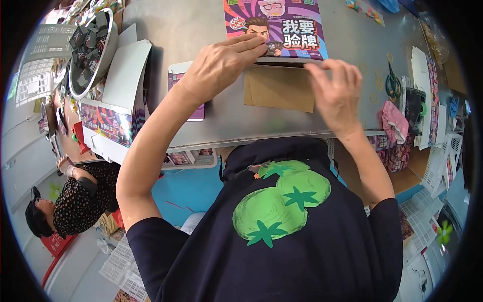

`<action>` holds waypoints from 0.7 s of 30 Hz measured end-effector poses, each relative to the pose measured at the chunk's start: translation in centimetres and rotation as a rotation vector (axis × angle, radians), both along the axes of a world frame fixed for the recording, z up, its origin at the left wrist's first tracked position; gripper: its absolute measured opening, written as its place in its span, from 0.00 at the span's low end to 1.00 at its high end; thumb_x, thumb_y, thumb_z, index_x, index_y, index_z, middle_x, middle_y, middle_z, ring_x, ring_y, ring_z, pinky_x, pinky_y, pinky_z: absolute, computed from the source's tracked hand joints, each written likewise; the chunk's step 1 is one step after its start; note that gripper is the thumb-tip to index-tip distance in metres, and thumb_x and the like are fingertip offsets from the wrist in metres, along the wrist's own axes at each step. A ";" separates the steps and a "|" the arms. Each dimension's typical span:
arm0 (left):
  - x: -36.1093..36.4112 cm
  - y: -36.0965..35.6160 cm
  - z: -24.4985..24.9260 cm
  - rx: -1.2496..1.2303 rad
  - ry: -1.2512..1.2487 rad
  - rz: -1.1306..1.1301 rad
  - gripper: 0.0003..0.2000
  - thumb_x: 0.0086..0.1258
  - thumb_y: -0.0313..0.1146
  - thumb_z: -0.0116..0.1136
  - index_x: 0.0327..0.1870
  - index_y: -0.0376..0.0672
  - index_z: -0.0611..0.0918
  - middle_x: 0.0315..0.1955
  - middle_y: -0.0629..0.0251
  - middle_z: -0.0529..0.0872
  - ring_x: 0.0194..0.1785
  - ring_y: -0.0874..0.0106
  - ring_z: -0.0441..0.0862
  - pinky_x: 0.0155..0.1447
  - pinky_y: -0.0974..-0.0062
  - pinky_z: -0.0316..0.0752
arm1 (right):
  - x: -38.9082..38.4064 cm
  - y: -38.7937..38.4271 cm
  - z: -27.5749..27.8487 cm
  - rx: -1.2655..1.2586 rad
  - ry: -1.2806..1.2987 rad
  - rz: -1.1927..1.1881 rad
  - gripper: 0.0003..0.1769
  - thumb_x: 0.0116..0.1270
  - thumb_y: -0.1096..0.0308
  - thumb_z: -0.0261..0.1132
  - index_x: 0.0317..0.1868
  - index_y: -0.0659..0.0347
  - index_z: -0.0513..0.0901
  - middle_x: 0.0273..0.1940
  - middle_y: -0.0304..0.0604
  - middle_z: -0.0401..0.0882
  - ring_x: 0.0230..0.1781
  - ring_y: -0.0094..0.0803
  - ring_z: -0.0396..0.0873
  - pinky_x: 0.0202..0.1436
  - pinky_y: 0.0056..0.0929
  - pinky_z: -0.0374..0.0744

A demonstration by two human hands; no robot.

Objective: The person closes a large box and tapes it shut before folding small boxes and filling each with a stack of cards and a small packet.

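Observation:
A purple printed box [302,30] lies face up at the top middle of the metal table. Across its lower left part rests my left hand [221,63], palm down, its fingers stretched out and lying flat. My right hand [336,90] is at the box's lower right corner, with thumb and index finger near the front edge and the other fingers curled; it is slightly blurred. A brown cardboard piece [279,89] lies just below the box, between my hands. Partly under my left forearm is a flat purple and white piece [197,114].
On the left, a grey basin [111,48] holds many dark packets beside an open white carton [121,70]. Green-handled scissors [392,85], rubber bands and a pink cloth [395,121] lie on the right. A person in a dark cap [70,201] is at the lower left.

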State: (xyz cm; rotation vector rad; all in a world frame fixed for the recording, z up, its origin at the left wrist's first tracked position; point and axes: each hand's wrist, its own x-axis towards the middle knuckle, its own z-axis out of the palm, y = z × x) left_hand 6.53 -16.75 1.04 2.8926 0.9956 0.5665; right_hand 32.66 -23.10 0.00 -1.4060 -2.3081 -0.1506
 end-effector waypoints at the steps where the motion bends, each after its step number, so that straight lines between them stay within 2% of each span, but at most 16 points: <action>1: 0.0 -0.1 -0.1 -0.005 -0.005 -0.001 0.15 0.63 0.27 0.57 0.51 0.42 0.83 0.55 0.65 0.84 0.58 0.67 0.81 0.53 0.72 0.81 | 1.0 0.1 0.2 0.018 -0.027 -0.028 0.18 0.58 0.72 0.68 0.51 0.50 0.83 0.44 0.36 0.74 0.49 0.33 0.73 0.58 0.37 0.65; 3: -0.1 -0.2 -0.2 -0.005 0.012 -0.011 0.16 0.63 0.27 0.56 0.52 0.43 0.83 0.56 0.65 0.83 0.60 0.68 0.80 0.52 0.72 0.82 | 1.9 0.0 0.1 0.035 -0.054 -0.060 0.18 0.59 0.72 0.68 0.51 0.51 0.84 0.45 0.36 0.75 0.49 0.33 0.73 0.58 0.36 0.65; 6: 0.0 -0.2 -0.2 0.005 0.030 -0.006 0.17 0.62 0.26 0.56 0.53 0.43 0.82 0.58 0.65 0.82 0.61 0.68 0.79 0.52 0.72 0.82 | 2.3 0.0 -0.3 -0.248 0.260 -0.074 0.17 0.62 0.72 0.68 0.52 0.53 0.85 0.45 0.38 0.76 0.50 0.34 0.75 0.59 0.34 0.68; 7: 0.0 -0.3 -0.3 0.004 0.038 0.004 0.17 0.62 0.25 0.55 0.54 0.43 0.82 0.58 0.65 0.81 0.61 0.68 0.79 0.52 0.71 0.82 | 2.4 -0.1 -0.2 -0.249 0.259 -0.073 0.17 0.62 0.72 0.68 0.52 0.53 0.85 0.45 0.38 0.76 0.50 0.34 0.75 0.59 0.34 0.68; 10: 0.0 -0.7 -0.4 -0.017 0.039 0.029 0.18 0.61 0.24 0.55 0.55 0.43 0.81 0.59 0.65 0.81 0.62 0.68 0.79 0.51 0.71 0.82 | 2.7 -0.4 0.0 -0.694 0.972 -0.190 0.17 0.64 0.72 0.67 0.53 0.53 0.84 0.47 0.40 0.79 0.51 0.36 0.77 0.59 0.32 0.71; 11: 0.0 -0.8 -0.4 -0.034 0.032 0.037 0.19 0.61 0.24 0.55 0.55 0.42 0.81 0.60 0.64 0.80 0.62 0.67 0.78 0.51 0.71 0.83 | 2.4 -0.1 0.1 -0.698 0.969 -0.188 0.17 0.64 0.72 0.67 0.53 0.53 0.84 0.47 0.40 0.79 0.51 0.36 0.77 0.59 0.32 0.71; 14: 0.4 -1.0 -0.6 -0.031 0.027 0.026 0.20 0.60 0.23 0.54 0.56 0.41 0.80 0.60 0.64 0.80 0.63 0.66 0.78 0.51 0.71 0.83 | 1.3 0.4 0.6 -0.179 0.489 -0.104 0.18 0.61 0.75 0.67 0.52 0.56 0.85 0.51 0.39 0.80 0.53 0.37 0.78 0.58 0.31 0.73; 15: 0.5 -1.0 -0.7 -0.009 0.030 0.022 0.20 0.60 0.23 0.54 0.57 0.41 0.80 0.60 0.63 0.80 0.63 0.66 0.78 0.51 0.71 0.83 | 1.3 0.9 0.3 -0.176 0.488 -0.104 0.18 0.61 0.75 0.67 0.52 0.56 0.85 0.51 0.39 0.80 0.53 0.37 0.78 0.58 0.31 0.73; 18: 0.3 -2.1 -1.9 0.028 -0.008 0.039 0.21 0.60 0.23 0.55 0.57 0.40 0.79 0.61 0.62 0.79 0.64 0.65 0.77 0.53 0.71 0.82 | 0.5 2.6 -2.2 0.071 0.199 0.201 0.20 0.58 0.80 0.66 0.52 0.56 0.85 0.52 0.38 0.80 0.54 0.36 0.78 0.59 0.34 0.73; 21: 0.4 -2.0 -3.0 0.121 -0.131 0.066 0.21 0.61 0.25 0.58 0.59 0.39 0.78 0.63 0.62 0.77 0.66 0.65 0.75 0.57 0.69 0.80 | 0.3 2.4 -2.1 0.079 0.177 0.197 0.22 0.55 0.81 0.66 0.51 0.55 0.85 0.52 0.38 0.80 0.54 0.36 0.78 0.60 0.37 0.73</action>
